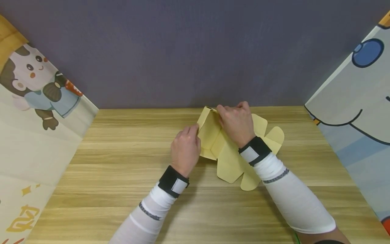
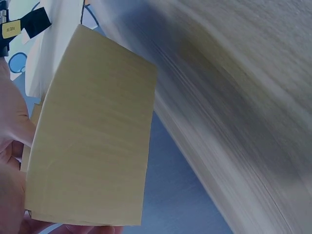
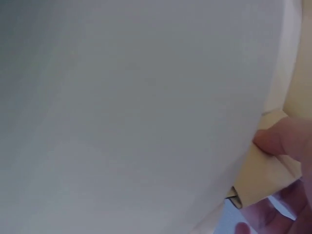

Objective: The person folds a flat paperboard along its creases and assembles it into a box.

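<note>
A partly folded yellow cardboard box (image 1: 208, 137) sits over the table near its back edge. Its left end is raised into walls, while the right part spreads out as flat flaps (image 1: 230, 167) with rounded tabs. My left hand (image 1: 185, 149) grips the raised left wall, whose plain outer panel (image 2: 92, 131) fills much of the left wrist view. At the far side, my right hand (image 1: 237, 123) pinches the folded top edge of the box. The right wrist view shows its thumb on a folded strip (image 3: 265, 178) with an open end; the fingers below are partly hidden.
The wood-grain table (image 1: 122, 169) meets a dark grey wall (image 1: 195, 51) just behind the box. Panels with cartoon prints stand at the left (image 1: 45, 135) and right (image 1: 344, 95). A small green item (image 1: 296, 238) shows beside the right forearm at the bottom edge.
</note>
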`<state>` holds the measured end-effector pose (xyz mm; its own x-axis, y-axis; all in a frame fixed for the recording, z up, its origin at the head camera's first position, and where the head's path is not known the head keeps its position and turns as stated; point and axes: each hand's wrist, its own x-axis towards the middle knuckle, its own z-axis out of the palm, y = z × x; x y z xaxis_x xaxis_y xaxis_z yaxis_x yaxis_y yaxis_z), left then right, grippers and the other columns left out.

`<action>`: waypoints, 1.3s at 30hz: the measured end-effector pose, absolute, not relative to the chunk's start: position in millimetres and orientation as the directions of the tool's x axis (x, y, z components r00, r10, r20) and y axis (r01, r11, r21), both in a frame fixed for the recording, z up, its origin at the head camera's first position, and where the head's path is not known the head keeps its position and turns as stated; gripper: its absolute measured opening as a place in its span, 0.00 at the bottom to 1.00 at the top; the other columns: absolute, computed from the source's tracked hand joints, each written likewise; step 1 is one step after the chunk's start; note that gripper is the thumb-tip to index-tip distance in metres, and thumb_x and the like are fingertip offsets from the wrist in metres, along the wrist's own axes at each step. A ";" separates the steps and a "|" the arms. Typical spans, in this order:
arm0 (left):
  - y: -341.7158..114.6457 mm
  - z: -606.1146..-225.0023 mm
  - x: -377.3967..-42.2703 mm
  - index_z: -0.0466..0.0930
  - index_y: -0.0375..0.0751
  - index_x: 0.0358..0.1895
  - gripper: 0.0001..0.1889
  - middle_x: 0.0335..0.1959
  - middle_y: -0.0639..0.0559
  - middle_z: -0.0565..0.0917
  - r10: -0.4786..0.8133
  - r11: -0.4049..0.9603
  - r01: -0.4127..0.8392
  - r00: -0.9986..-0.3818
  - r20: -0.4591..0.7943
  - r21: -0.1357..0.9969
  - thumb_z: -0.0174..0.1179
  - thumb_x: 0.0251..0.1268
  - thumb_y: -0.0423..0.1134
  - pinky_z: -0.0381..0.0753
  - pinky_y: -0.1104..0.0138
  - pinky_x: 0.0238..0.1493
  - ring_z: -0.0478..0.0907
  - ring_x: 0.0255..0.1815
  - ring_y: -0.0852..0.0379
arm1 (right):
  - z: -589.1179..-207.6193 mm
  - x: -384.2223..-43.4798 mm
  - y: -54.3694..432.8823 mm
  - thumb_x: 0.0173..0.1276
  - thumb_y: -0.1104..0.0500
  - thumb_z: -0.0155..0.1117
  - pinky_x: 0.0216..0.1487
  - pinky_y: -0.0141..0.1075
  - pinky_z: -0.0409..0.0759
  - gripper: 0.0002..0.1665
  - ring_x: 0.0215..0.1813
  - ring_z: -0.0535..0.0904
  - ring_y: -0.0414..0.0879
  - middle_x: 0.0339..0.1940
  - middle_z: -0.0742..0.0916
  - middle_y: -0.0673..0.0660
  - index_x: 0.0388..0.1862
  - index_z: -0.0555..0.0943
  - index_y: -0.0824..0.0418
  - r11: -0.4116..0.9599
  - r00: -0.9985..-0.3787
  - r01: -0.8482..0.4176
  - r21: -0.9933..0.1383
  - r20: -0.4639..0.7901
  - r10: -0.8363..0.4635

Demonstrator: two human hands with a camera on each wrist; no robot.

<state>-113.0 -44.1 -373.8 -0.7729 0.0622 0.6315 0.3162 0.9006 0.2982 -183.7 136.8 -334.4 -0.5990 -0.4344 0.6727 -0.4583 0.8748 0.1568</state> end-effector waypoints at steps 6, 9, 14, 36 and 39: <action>-45.1 -371.0 -113.4 0.81 0.41 0.52 0.16 0.41 0.46 0.87 0.048 0.896 0.302 -0.795 0.604 0.326 0.62 0.58 0.35 0.84 0.61 0.27 0.84 0.34 0.50 | -331.2 -180.4 136.8 0.64 0.66 0.60 0.42 0.50 0.71 0.05 0.17 0.76 0.49 0.15 0.80 0.52 0.32 0.79 0.57 0.858 -0.604 -0.483 0.173 0.644 -0.470; -44.9 -360.7 -115.1 0.79 0.41 0.54 0.19 0.42 0.47 0.86 0.057 0.898 0.308 -0.790 0.610 0.314 0.63 0.59 0.41 0.83 0.60 0.26 0.83 0.34 0.50 | -327.9 -176.4 133.6 0.66 0.69 0.57 0.42 0.49 0.71 0.10 0.18 0.76 0.48 0.15 0.80 0.51 0.28 0.77 0.56 0.840 -0.609 -0.513 0.175 0.616 -0.500; -41.8 -332.0 -126.8 0.77 0.41 0.57 0.23 0.49 0.47 0.82 0.209 0.890 0.418 -0.732 0.649 0.185 0.66 0.57 0.37 0.83 0.62 0.46 0.80 0.45 0.50 | -323.2 -170.0 125.3 0.67 0.68 0.57 0.42 0.48 0.71 0.15 0.19 0.76 0.47 0.16 0.81 0.50 0.20 0.74 0.55 0.817 -0.582 -0.547 0.181 0.619 -0.527; -71.2 -328.1 -143.6 0.84 0.41 0.39 0.05 0.35 0.49 0.83 0.143 0.871 0.410 -0.738 0.660 0.270 0.63 0.60 0.30 0.83 0.62 0.37 0.80 0.38 0.51 | -303.9 -124.6 141.5 0.61 0.52 0.71 0.41 0.46 0.73 0.19 0.47 0.78 0.53 0.44 0.86 0.53 0.50 0.83 0.57 0.794 -0.665 -0.605 -0.060 0.587 -0.462; -77.9 -330.4 -144.4 0.84 0.40 0.40 0.07 0.35 0.48 0.82 0.093 0.868 0.385 -0.747 0.658 0.314 0.62 0.60 0.29 0.82 0.61 0.35 0.80 0.36 0.50 | -307.4 -113.6 146.2 0.61 0.51 0.70 0.36 0.42 0.77 0.19 0.39 0.81 0.49 0.40 0.87 0.53 0.49 0.83 0.58 0.780 -0.726 -0.602 -0.171 0.523 -0.447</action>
<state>-144.4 -77.9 -330.4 -0.7474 0.0935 0.6578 0.3850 0.8678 0.3141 -113.6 146.2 -307.4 -0.7262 -0.4465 0.5227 -0.6023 0.7799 -0.1705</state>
